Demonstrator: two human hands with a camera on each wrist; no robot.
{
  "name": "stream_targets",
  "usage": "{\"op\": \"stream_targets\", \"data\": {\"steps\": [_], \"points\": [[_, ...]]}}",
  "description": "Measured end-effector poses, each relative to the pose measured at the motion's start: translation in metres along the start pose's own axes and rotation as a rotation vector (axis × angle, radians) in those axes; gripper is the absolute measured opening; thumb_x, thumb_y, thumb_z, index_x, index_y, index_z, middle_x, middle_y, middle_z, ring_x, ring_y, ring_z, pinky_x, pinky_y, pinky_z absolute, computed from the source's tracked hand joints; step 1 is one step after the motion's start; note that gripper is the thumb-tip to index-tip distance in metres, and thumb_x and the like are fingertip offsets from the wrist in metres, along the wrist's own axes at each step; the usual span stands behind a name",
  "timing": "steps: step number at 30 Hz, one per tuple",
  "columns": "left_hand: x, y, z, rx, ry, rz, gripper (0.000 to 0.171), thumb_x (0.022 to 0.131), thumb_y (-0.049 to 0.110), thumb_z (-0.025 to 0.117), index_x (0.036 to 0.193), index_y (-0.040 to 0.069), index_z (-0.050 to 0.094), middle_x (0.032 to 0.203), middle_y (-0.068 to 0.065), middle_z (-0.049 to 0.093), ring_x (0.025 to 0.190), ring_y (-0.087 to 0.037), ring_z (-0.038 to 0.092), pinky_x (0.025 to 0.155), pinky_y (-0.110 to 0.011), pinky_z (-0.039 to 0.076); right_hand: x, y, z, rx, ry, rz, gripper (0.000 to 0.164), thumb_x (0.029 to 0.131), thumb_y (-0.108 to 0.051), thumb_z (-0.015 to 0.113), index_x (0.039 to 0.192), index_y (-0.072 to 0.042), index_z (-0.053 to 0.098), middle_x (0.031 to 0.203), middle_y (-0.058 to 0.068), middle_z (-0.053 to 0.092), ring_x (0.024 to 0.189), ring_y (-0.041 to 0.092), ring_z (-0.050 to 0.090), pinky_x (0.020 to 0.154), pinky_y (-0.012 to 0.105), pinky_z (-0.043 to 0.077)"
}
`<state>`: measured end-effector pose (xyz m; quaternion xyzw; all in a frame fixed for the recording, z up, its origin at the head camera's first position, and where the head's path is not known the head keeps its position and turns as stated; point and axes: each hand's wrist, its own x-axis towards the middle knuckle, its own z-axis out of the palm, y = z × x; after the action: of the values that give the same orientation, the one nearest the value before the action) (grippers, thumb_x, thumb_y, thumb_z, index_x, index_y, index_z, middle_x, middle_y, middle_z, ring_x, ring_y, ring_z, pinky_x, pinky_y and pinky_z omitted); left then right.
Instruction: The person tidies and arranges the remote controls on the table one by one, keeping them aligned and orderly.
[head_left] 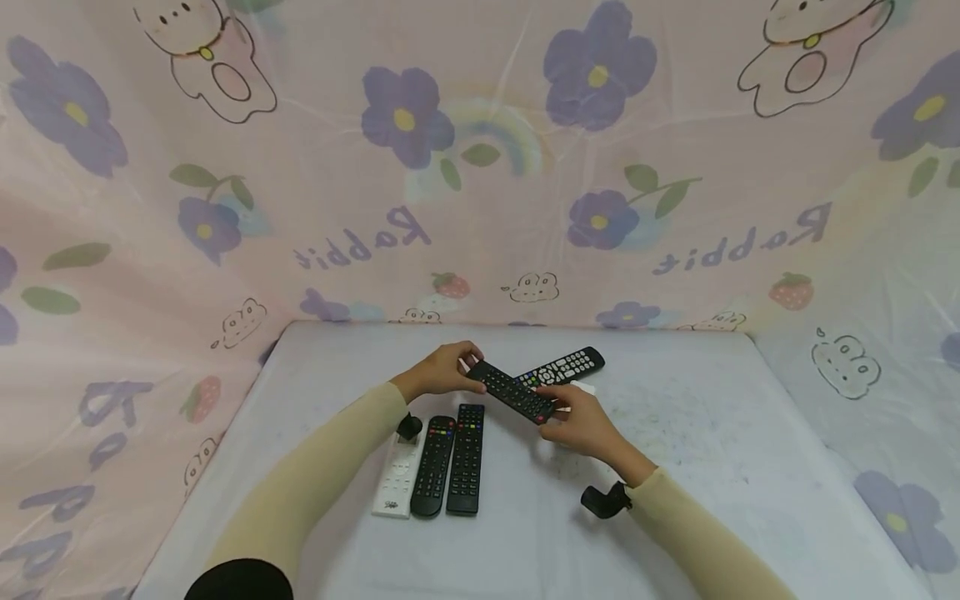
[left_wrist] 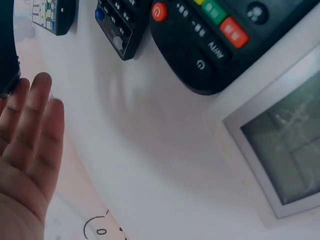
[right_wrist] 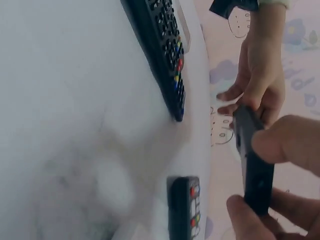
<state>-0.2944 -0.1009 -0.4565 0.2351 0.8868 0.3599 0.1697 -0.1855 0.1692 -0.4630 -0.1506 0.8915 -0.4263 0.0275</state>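
Observation:
A black remote control (head_left: 512, 393) is held above the table, slanting between both hands. My left hand (head_left: 444, 369) pinches its far-left end; in the left wrist view the left hand's fingers (left_wrist: 40, 135) reach up to its dark edge. My right hand (head_left: 583, 423) grips the near-right end. In the right wrist view the held remote (right_wrist: 256, 167) appears edge-on, with the thumb on one face and fingers on the other. Behind it on the table lies another black remote (head_left: 570, 367) with pale buttons, partly covered by the held one.
Left of centre, a white remote (head_left: 396, 479) and two black remotes, one rounded (head_left: 432, 468) and one straight (head_left: 467, 460), lie side by side. The white remote's screen (left_wrist: 285, 140) shows in the left wrist view. A patterned cloth (head_left: 495, 200) hangs behind the white table (head_left: 675, 533).

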Motion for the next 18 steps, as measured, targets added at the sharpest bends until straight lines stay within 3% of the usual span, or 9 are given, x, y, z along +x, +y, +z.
{"op": "stream_targets", "data": {"steps": [3,8,13,18], "points": [[-0.005,0.002,0.0,0.01,0.014,0.005,0.059,0.074,0.04,0.082,0.121,0.018,0.056,0.111,-0.002,0.058,0.089,-0.014,0.06,0.076,-0.03,0.052,-0.001,0.005,-0.003,0.03,-0.014,-0.012,0.055,0.076,-0.005,0.076,0.128,-0.002,0.058,0.132,0.016,0.056,0.114,0.032,0.06,0.089,0.033,0.054],[-0.01,0.007,0.001,0.049,0.077,-0.002,0.061,0.07,0.045,0.084,0.118,0.017,0.059,0.11,0.0,0.06,0.09,-0.013,0.06,0.078,-0.029,0.051,0.001,0.012,-0.009,0.049,-0.018,-0.005,0.053,0.078,-0.003,0.074,0.129,-0.005,0.059,0.133,0.019,0.056,0.109,0.034,0.064,0.085,0.035,0.056],[-0.016,0.012,0.003,0.036,0.175,-0.027,0.064,0.065,0.044,0.087,0.116,0.016,0.06,0.109,0.0,0.061,0.089,-0.013,0.062,0.078,-0.031,0.052,0.008,0.017,-0.014,0.102,-0.018,0.062,0.055,0.081,-0.004,0.069,0.135,-0.005,0.053,0.135,0.02,0.054,0.11,0.034,0.062,0.079,0.036,0.056],[-0.021,0.016,0.004,-0.005,0.21,-0.013,0.061,0.067,0.041,0.087,0.116,0.018,0.062,0.106,0.0,0.06,0.09,-0.013,0.062,0.08,-0.031,0.053,0.015,0.022,-0.019,0.123,0.002,0.117,0.055,0.084,-0.008,0.068,0.136,-0.005,0.051,0.133,0.019,0.056,0.115,0.035,0.059,0.081,0.037,0.055]]}}
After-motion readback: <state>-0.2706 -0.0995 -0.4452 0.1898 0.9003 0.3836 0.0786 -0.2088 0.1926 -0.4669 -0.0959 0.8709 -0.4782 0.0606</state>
